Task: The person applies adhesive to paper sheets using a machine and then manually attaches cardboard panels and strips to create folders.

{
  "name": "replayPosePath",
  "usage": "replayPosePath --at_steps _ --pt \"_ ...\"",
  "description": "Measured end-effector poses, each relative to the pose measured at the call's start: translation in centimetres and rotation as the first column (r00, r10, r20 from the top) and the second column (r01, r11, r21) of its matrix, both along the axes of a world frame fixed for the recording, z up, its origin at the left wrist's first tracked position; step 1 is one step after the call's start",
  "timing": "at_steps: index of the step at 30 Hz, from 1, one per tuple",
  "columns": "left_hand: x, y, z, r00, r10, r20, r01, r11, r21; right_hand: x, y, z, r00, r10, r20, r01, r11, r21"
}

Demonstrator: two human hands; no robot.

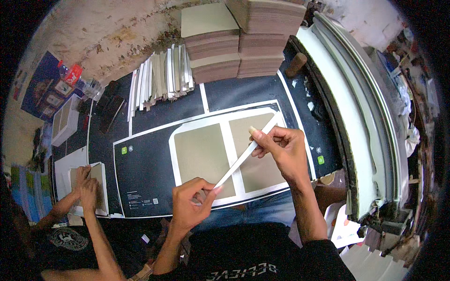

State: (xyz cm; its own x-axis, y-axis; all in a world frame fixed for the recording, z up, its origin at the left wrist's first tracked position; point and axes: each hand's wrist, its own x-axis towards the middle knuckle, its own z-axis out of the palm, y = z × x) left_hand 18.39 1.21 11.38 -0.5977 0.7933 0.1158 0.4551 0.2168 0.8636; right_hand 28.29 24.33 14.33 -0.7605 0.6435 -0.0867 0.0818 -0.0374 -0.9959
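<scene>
A narrow white strip point(234, 165) is stretched at a slant between my hands. My left hand point(191, 202) pinches its lower end, and my right hand point(280, 149) grips it nearer the upper end, thumb on top. Beneath it lies a white sheet point(226, 136) with cut corners. Two grey-brown boards rest side by side on that sheet, the left board point(199, 146) and the right board point(255, 175), with a white gap between them. My right hand partly covers the right board. Under all this is a black printed sheet point(145, 161) with a white border.
Stacked brown boards point(215, 51) stand at the back. Left of them is a row of white and grey strips point(161, 77). A co-worker's hands point(86, 185) press on a board at far left. A long machine with a white bed point(337, 89) runs along the right.
</scene>
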Motion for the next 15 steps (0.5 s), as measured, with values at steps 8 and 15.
replayPosePath --at_steps 8,15 --pt "2.9 0.6 -2.4 0.839 0.235 0.491 -0.279 0.960 0.016 0.1 -1.0 -1.3 0.997 0.064 0.043 -0.063 0.998 -0.029" --pt "1.5 1.2 -4.2 0.937 -0.113 0.331 0.081 0.991 0.108 3.6 -4.1 -4.9 0.912 0.263 0.315 -0.226 0.962 -0.150"
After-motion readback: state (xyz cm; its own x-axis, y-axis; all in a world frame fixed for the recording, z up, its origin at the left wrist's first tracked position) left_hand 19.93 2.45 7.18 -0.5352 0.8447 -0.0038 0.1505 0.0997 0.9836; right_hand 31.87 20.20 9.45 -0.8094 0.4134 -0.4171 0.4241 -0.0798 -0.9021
